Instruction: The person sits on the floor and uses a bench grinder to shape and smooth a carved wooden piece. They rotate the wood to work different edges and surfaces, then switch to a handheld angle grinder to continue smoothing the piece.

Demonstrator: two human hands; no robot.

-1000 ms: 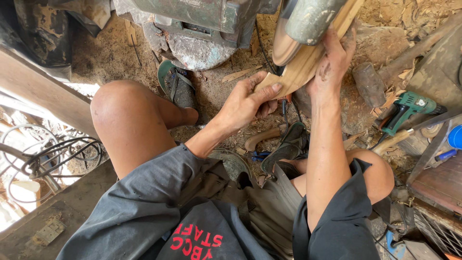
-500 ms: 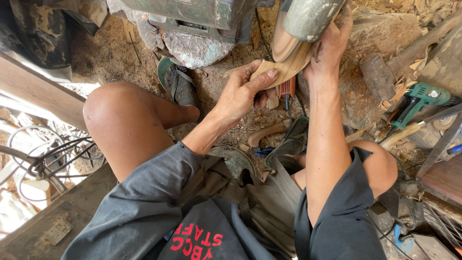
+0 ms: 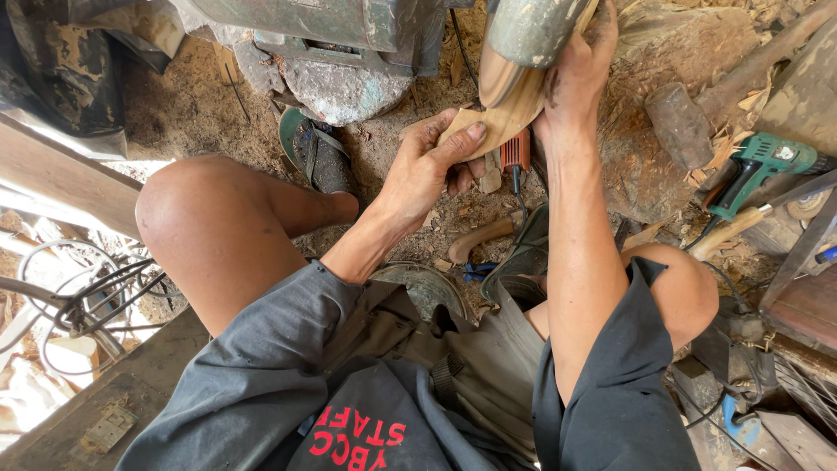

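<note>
Sawdust floor (image 3: pixel 192 113); two hands, left hand (image 3: pixel 427 170), right hand (image 3: pixel 575 83), one wooden piece (image 3: pixel 497 122).

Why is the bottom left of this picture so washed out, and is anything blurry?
Head view: daylight blows out the lower left corner beside the wire coil; both hands, left and right, and the wooden piece look sharp; the machine drum at the top edge looks softer.

Left hand (image 3: pixel 429 170) forward, fingers curled, thumb pressed flat on top, wrist bent. Right hand (image 3: pixel 571 83) higher, arm nearly straight, fingers wrapped in grip. Both knees bent, spread.
</note>
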